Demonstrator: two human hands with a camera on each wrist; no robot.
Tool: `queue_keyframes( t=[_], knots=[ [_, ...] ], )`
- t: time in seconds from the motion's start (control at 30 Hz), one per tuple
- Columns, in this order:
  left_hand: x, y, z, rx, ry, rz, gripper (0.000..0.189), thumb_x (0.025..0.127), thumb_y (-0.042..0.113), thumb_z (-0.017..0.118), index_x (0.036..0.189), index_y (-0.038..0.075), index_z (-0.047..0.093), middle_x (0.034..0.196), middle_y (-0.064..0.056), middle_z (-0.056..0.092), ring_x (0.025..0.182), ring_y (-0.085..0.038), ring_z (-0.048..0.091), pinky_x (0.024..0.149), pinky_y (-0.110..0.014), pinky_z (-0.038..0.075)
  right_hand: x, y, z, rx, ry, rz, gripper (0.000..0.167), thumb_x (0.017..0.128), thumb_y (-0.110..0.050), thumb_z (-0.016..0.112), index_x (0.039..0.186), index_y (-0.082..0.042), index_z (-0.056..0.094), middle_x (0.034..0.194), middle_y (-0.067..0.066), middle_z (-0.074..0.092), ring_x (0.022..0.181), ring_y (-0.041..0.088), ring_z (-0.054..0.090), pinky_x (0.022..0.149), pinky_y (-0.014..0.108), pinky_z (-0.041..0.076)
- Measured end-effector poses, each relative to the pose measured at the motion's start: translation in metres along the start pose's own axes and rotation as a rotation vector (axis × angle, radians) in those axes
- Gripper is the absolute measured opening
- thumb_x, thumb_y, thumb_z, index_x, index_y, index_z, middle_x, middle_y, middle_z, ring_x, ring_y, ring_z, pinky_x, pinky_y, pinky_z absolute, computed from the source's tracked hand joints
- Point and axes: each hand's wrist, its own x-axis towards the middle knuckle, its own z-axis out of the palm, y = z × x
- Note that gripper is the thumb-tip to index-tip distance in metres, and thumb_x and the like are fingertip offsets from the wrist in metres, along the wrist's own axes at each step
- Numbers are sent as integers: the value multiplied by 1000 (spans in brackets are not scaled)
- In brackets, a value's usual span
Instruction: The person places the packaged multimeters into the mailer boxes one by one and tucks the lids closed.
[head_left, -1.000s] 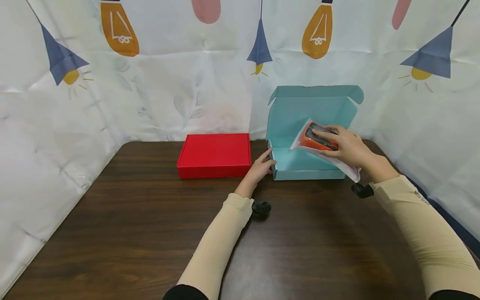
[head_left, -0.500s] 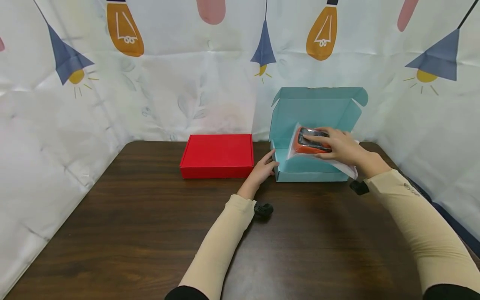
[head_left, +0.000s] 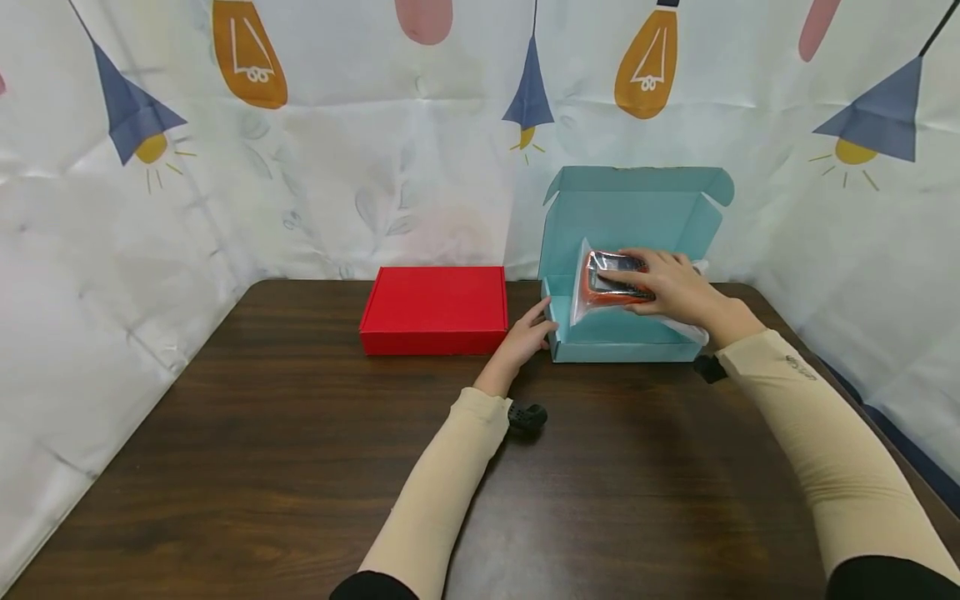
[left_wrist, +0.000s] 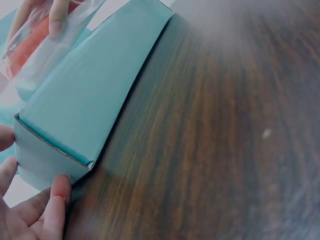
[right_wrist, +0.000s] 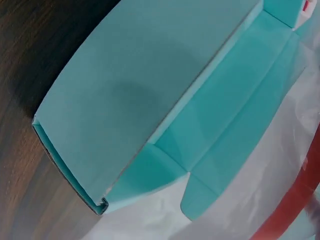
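Note:
A light-blue cardboard box [head_left: 626, 352] stands with its lid raised at the back right of the table. My right hand [head_left: 678, 287] grips an orange device with a dark face [head_left: 611, 260], wrapped in a clear plastic bag [head_left: 581, 293], over the box's inside. The device is tilted, and part of it is hidden by the fingers. Against the outside of the box's left wall rest the extended fingers of my left hand [head_left: 523, 337]. The left wrist view shows these fingertips touching the box end [left_wrist: 45, 155]. In the right wrist view, the bag [right_wrist: 280, 155] partly covers the box.
A closed red box [head_left: 435, 308] sits just left of the blue one, close to my left hand. Behind the dark wooden table [head_left: 300, 467] hangs a white cloth [head_left: 330, 192] printed with lamps and bulbs.
My right hand has carried the bagged device leftward over the open box, bringing its face more level. The left hand keeps its place at the box's left side.

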Motion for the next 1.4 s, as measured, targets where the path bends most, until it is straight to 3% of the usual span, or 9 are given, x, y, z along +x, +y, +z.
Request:
queue_keyframes(
  t=[0.17,0.43,0.73,1.07,1.4],
  knots=[
    [0,0,-2,-4,-6,9,58,105,25,52,161,26,36,157,-15,43,100,-25,58,101,-43,47,4,2,7,-33,9,-45,69,84,-22,87,146,-21,58,149,26,43,127,51,45,94,67,36],
    [1,-2,-1,-11,-9,11,59,104,25,52,161,26,36,156,-15,44,102,-26,58,100,-44,47,8,9,23,-110,107,-237,82,75,-22,94,147,-26,56,148,25,45,124,49,47,95,69,38],
    [-1,1,1,-8,-21,13,60,104,25,52,162,27,35,157,-15,44,103,-28,59,103,-47,46,9,15,31,-152,179,-323,94,70,-20,96,151,-31,50,148,23,45,122,48,48,94,69,39],
    [-3,0,-3,-8,-37,15,60,105,24,51,162,26,34,158,-15,41,110,-30,58,105,-47,45,3,6,47,-105,203,-306,89,71,-21,95,149,-28,52,147,24,46,121,48,50,91,70,41],
    [-1,-3,-3,-18,-22,18,59,104,24,52,161,27,36,157,-15,43,105,-27,58,103,-46,46,-4,7,57,-45,137,-268,87,74,-23,94,150,-28,52,150,24,44,124,48,49,96,70,40]
  ],
)
